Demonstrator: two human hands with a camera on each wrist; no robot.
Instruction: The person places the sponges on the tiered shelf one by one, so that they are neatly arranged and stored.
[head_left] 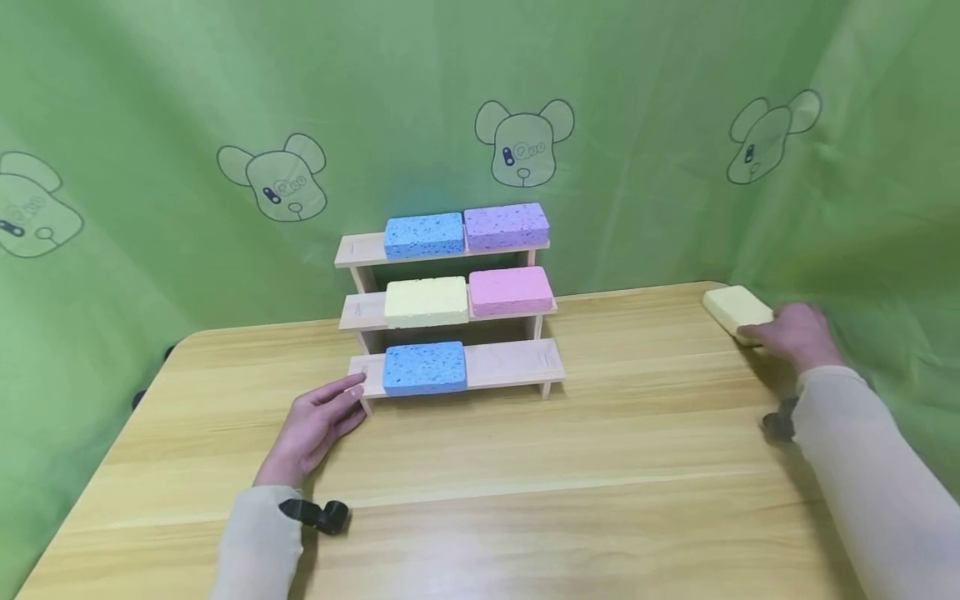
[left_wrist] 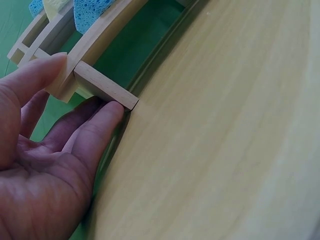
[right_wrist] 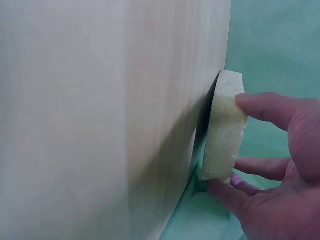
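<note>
A three-step wooden shelf [head_left: 517, 367] stands at the middle back of the table. My left hand [head_left: 318, 425] grips the left end of its lowest step; in the left wrist view the thumb lies on the step and the fingers touch the leg [left_wrist: 105, 86]. At the table's far right corner, my right hand [head_left: 802, 335] pinches a pale yellow sponge [head_left: 737, 310]. Seen from the right wrist, this sponge [right_wrist: 226, 125] is tilted at the table's edge, thumb on one face and fingers at its end. A blue sponge [head_left: 424, 367] lies on the lowest step.
On the middle step are a yellow sponge [head_left: 426, 302] and a pink sponge [head_left: 511, 290]. The top step bears a blue sponge [head_left: 423, 235] and a purple sponge [head_left: 506, 226]. A green curtain [head_left: 637, 192] hangs behind the wooden table [head_left: 540, 500].
</note>
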